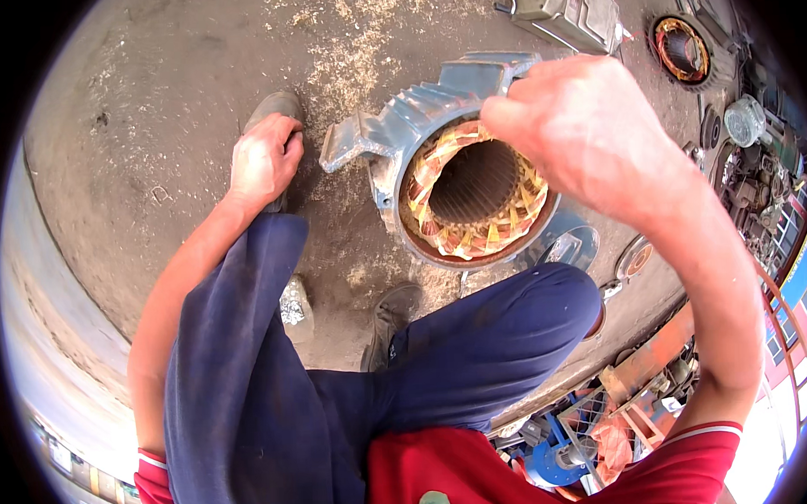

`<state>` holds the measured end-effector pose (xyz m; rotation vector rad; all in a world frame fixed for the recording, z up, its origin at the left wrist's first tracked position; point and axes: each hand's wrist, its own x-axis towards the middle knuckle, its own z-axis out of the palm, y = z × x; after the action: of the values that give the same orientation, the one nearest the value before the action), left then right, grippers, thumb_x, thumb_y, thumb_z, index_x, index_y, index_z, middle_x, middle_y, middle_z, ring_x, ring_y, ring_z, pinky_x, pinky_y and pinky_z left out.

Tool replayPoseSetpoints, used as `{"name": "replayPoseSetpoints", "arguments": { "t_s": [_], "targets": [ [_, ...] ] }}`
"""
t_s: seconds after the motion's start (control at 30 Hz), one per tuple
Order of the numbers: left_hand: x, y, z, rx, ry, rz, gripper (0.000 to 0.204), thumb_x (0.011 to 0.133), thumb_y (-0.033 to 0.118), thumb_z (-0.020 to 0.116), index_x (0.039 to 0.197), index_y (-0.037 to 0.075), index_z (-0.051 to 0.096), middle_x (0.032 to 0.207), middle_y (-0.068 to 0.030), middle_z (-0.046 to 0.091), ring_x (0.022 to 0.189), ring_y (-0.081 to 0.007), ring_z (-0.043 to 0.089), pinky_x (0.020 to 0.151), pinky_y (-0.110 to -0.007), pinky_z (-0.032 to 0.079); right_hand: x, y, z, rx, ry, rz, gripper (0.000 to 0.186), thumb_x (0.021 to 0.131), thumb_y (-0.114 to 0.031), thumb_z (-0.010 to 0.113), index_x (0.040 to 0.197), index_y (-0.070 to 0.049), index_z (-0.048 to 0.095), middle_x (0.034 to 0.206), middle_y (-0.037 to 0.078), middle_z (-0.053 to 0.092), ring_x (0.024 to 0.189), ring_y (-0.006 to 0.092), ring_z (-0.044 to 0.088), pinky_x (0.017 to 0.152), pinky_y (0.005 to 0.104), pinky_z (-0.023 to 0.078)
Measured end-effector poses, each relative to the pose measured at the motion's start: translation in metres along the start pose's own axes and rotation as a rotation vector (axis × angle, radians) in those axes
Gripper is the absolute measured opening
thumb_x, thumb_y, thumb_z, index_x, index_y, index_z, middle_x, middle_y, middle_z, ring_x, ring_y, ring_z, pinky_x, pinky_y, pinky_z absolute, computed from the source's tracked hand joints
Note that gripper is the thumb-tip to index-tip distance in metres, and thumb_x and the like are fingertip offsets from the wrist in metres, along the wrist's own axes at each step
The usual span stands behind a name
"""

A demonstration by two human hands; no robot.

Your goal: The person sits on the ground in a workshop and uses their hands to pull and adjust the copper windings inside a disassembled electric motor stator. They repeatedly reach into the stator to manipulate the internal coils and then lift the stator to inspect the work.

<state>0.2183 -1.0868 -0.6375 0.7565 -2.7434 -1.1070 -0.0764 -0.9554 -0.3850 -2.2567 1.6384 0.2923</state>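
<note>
A blue finned motor housing [399, 119] sits on the ground before me, its round opening tilted up toward me. Inside it, a ring of copper windings [456, 237] wrapped in yellowish tape surrounds the dark slotted bore. My right hand [577, 126] is closed in a fist over the upper right rim of the windings. What its fingers grip, if anything, is hidden beneath the hand. Over on the left, my left hand [265, 161] is closed with fingers curled, above my left shoe [278, 107] and apart from the housing. Whether it holds something small does not show.
Another wound stator [683, 48] lies at the upper right, near a grey metal casing [568, 13]. Pale shavings [352, 63] are scattered over the ground. A clear round container [745, 120] and piled metal parts line the right. Orange and blue machinery [553, 464] stands lower right.
</note>
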Motion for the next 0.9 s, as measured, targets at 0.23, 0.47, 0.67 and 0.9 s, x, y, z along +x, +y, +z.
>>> {"name": "replayPoseSetpoints", "arguments": {
  "t_s": [0.23, 0.47, 0.67, 0.9],
  "targets": [
    [0.005, 0.003, 0.003, 0.003, 0.038, 0.047, 0.009, 0.089, 0.007, 0.066, 0.098, 0.005, 0.067, 0.09, -0.0153, 0.066, 0.086, -0.0375, 0.067, 0.077, -0.044, 0.054, 0.02, 0.001, 0.019, 0.226, 0.003, -0.011, 0.009, 0.077, -0.015, 0.065, 0.078, -0.006, 0.066, 0.07, 0.017, 0.068, 0.074, 0.037, 0.071, 0.065, 0.0484, 0.055],
    [0.001, 0.002, 0.003, 0.012, 0.02, 0.007, 0.011, 0.089, 0.01, 0.065, 0.099, 0.005, 0.067, 0.094, -0.0149, 0.068, 0.092, -0.0365, 0.068, 0.081, -0.046, 0.055, -0.004, -0.009, 0.05, 0.532, 0.135, 0.157, 0.004, 0.086, -0.01, 0.061, 0.09, -0.01, 0.064, 0.078, 0.013, 0.07, 0.079, 0.037, 0.07, 0.066, 0.0504, 0.053],
    [0.001, -0.001, 0.003, 0.033, 0.006, -0.007, 0.014, 0.092, 0.014, 0.062, 0.1, 0.004, 0.067, 0.099, -0.0161, 0.07, 0.096, -0.0383, 0.068, 0.083, -0.047, 0.055, 0.015, -0.012, 0.013, 0.025, 0.005, -0.016, 0.005, 0.08, -0.012, 0.063, 0.083, -0.008, 0.063, 0.074, 0.013, 0.068, 0.077, 0.0342, 0.07, 0.064, 0.047, 0.054],
    [0.001, -0.004, 0.003, 0.034, 0.062, 0.031, 0.016, 0.093, 0.015, 0.062, 0.103, 0.004, 0.067, 0.1, -0.0169, 0.07, 0.097, -0.0397, 0.067, 0.083, -0.048, 0.054, 0.025, -0.016, 0.012, -0.025, 0.012, -0.042, 0.003, 0.081, -0.009, 0.062, 0.084, -0.008, 0.063, 0.071, 0.014, 0.065, 0.074, 0.038, 0.069, 0.062, 0.0495, 0.053]
  ]
}}
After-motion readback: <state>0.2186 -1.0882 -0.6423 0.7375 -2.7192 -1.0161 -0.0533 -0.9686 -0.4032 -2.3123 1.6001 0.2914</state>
